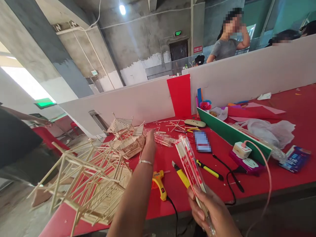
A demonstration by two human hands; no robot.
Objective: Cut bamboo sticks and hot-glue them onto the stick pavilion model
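Left hand [150, 142] blurred, fingers hidden; phone screen [202, 141] unreadable.

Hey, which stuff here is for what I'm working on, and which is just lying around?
Likely for the job:
- wrapped sticks in your right hand
- stick frame
- glue gun
- yellow cutter

Probably just lying about:
- phone
- glasses case
- plastic bag
- blue pack

The left forearm [134, 192] stretches forward from the lower edge, wrist [145, 166] almost in line with it; the left hand [150, 140] appears edge-on, its fingers indistinct. Lower and nearer, the right hand [208, 209] is curled in a grip, thumb [200, 195] uppermost.
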